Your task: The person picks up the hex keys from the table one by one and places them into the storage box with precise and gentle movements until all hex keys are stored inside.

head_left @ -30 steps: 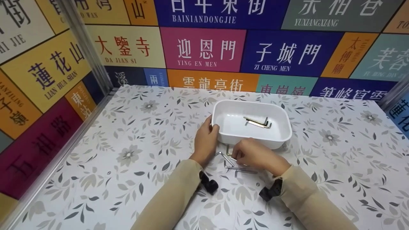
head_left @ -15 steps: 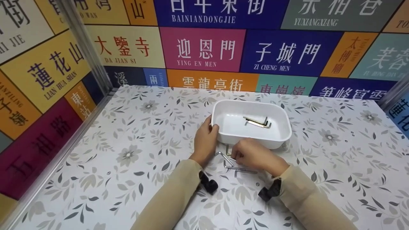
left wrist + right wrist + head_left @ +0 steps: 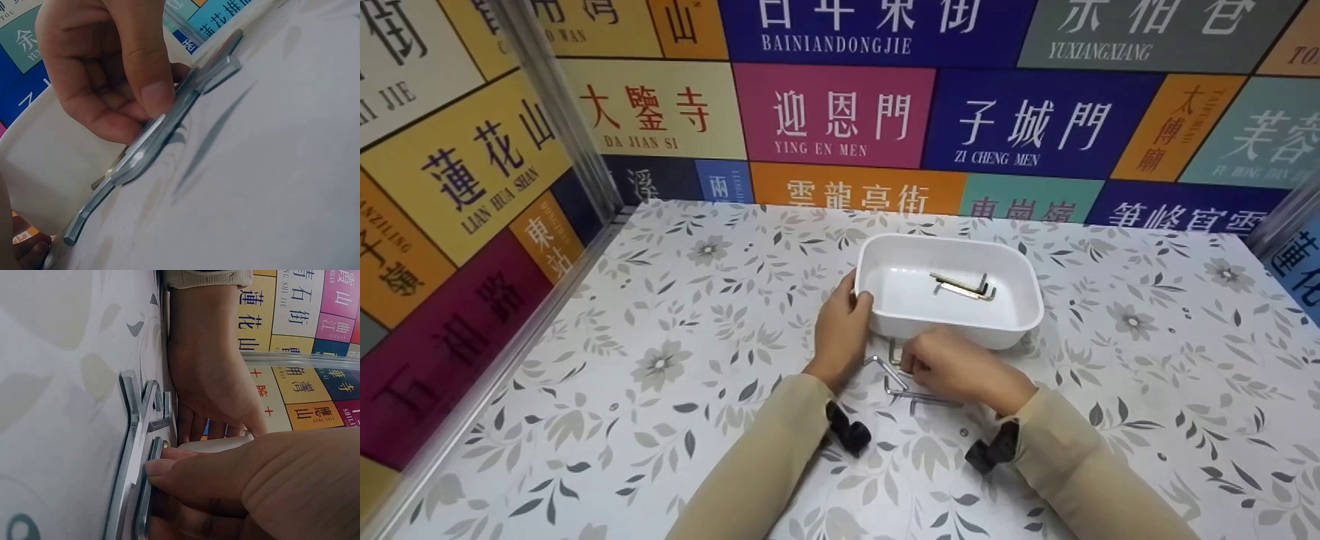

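A white plastic tub (image 3: 900, 292) stands on the table with a few hex keys (image 3: 966, 289) lying inside. My left hand (image 3: 840, 334) grips its left end, thumb at the rim. Just in front of the tub, my right hand (image 3: 956, 365) has its fingers down among several loose L-shaped hex keys (image 3: 934, 397). In the left wrist view the thumb and fingers of that hand pinch a silver hex key (image 3: 152, 132) close to the tabletop. Part of a brass-toned hex key (image 3: 895, 351) shows between the hands; the rest is hidden.
The table (image 3: 660, 435) wears a floral cover. Behind it rises a wall of coloured street-name panels (image 3: 836, 116), and another panelled wall (image 3: 465, 172) borders the left side. Black wrist cameras (image 3: 851, 435) sit under both sleeves.
Hardly anything differs: the right hand shifts very slightly at the hex keys. The left hand and the tub stay where they were.
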Motion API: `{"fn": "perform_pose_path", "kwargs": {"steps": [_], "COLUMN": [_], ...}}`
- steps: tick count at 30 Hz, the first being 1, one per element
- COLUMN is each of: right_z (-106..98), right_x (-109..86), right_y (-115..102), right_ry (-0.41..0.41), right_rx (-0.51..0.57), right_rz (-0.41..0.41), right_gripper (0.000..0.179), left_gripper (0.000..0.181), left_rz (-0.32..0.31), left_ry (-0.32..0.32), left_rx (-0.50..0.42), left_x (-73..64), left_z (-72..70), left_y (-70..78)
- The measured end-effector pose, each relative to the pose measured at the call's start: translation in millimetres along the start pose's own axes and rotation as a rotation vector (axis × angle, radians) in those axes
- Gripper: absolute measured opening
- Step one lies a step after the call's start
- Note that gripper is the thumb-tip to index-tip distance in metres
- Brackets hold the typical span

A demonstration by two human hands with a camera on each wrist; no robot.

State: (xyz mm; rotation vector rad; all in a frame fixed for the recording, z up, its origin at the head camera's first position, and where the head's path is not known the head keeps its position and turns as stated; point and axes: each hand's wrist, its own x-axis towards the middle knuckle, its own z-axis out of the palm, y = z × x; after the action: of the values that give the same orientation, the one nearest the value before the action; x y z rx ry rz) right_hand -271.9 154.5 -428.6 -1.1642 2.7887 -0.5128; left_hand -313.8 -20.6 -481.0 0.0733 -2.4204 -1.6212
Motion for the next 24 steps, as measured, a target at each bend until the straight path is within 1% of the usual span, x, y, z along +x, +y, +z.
{"fn": "perform_pose_path", "kwargs": {"steps": [5,12,24], "right_z": [-0.2,0.7,1.8], "right_x": [0.2,0.5,2.2], "right_y": [-0.6,-0.2,0.1], "right_ry": [-0.003,0.012,0.003], "right_rx": [0.0,-0.009,0.019], "right_rz": [0.002,-0.046,-0.024], "right_gripper": [0.019,0.017,0.021], "left_gripper": [0.055,0.054,0.056], "left_rz": [0.001,-0.008,0.01], "left_ry": [-0.001,-0.01,0.003], "left_rx": [-0.001,-0.012,0.027], "left_x": [-0.3,-0.8,-1.2], "left_z": [-0.4,-0.5,-1.7], "left_y": [0.0,1.5,0.5]}}
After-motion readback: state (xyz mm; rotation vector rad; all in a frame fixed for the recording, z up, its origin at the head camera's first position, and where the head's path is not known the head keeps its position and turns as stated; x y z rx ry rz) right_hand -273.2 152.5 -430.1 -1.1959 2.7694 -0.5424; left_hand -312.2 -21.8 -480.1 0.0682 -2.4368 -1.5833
